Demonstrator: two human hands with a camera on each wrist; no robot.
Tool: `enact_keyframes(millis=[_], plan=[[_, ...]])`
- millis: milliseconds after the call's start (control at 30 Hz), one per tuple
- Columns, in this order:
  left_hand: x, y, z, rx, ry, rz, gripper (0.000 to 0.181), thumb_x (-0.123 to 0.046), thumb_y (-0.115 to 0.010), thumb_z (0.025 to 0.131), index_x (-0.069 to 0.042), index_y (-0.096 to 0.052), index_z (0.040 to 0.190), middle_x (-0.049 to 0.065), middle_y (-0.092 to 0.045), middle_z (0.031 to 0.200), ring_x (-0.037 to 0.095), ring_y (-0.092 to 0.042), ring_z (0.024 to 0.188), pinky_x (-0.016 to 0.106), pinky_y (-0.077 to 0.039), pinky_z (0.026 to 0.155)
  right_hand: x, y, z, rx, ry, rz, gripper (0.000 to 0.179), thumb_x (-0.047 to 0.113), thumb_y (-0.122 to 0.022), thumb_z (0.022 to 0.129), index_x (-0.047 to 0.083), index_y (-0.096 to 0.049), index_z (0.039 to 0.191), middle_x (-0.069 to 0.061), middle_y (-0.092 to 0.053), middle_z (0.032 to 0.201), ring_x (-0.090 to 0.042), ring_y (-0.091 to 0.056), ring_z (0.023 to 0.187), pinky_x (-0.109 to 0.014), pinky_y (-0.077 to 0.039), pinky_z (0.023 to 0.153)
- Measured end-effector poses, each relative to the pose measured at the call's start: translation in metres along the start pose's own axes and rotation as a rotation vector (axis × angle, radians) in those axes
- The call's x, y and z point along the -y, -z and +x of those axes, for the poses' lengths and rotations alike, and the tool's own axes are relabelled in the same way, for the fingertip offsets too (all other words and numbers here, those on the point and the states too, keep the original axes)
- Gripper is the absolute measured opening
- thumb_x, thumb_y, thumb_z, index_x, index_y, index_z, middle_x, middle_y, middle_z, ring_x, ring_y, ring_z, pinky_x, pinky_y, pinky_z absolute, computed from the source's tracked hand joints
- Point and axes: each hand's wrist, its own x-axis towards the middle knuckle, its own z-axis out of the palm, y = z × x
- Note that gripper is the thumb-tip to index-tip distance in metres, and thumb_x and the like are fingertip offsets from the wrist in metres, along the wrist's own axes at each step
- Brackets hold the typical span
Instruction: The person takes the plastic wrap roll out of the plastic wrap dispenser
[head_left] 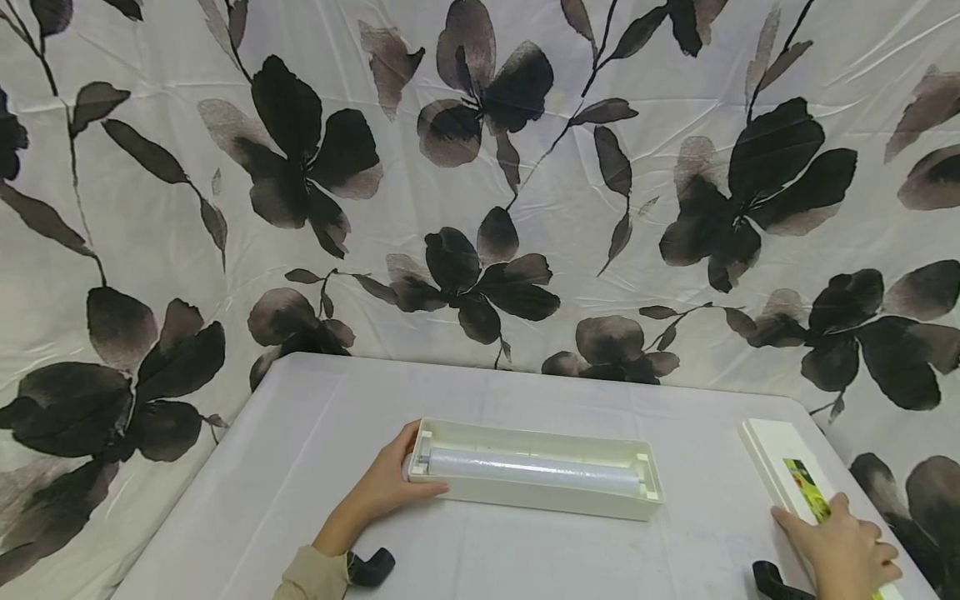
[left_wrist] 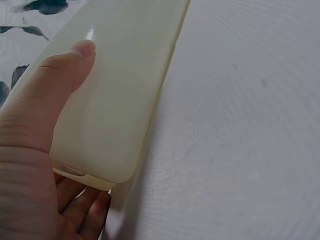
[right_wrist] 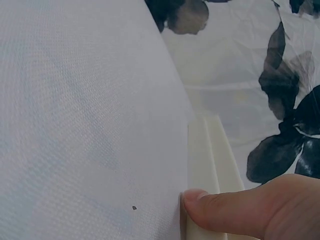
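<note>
Near the middle of the table, in the head view, lies a long cream plastic cling film dispenser box (head_left: 547,500) with its top side uncovered. A roll of clear film (head_left: 532,469) lies lengthwise inside it. My left hand (head_left: 392,477) grips the box's left end, thumb along the front wall (left_wrist: 112,95) and fingers round the end. At the right, my right hand (head_left: 847,546) holds a long cream lid (head_left: 772,442) across its width. The thumb (right_wrist: 215,207) presses the lid's near side edge, and the hand covers part of the lid's yellow-green label (head_left: 806,487).
A white cloth covers the table (head_left: 360,400). Behind it hangs a white curtain with dark flowers (head_left: 465,283). The lid lies along the table's right edge. Black wrist straps (head_left: 371,568) show below both hands.
</note>
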Motion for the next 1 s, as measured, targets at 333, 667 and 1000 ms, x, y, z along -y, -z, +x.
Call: enact_keyframes(millis=[333,667,1000], plan=[[-0.003,-0.002,0.002,-0.016,0.029,-0.016,0.103,-0.028,-0.094,0.066,-0.014,-0.036,0.149,0.005,-0.054,0.139,0.023,-0.055,0.122,0.048,-0.044,0.101,0.002,0.001,0.009,0.010,0.013,0.007,0.092,0.040,-0.068,0.086,-0.012,-0.016,0.141,-0.049,-0.028,0.113,-0.067,-0.029,0.118,-0.070,-0.025,0.105],[-0.013,-0.002,0.003,-0.006,0.024,0.010,0.102,-0.032,-0.093,0.067,-0.012,-0.036,0.149,0.005,-0.054,0.138,0.023,-0.055,0.122,0.047,-0.044,0.101,0.004,0.003,0.012,0.012,0.008,0.012,0.092,0.039,-0.068,0.086,-0.012,-0.017,0.143,-0.048,-0.027,0.114,-0.065,-0.029,0.118,-0.069,-0.025,0.106],[-0.009,-0.006,0.006,-0.031,0.040,0.016,0.100,-0.025,-0.094,0.067,-0.015,-0.037,0.149,0.006,-0.054,0.139,0.025,-0.054,0.123,0.051,-0.042,0.102,0.008,0.007,0.019,0.038,0.005,0.005,0.096,0.040,-0.068,0.086,-0.011,-0.014,0.146,-0.048,-0.026,0.118,-0.065,-0.028,0.119,-0.068,-0.023,0.107]])
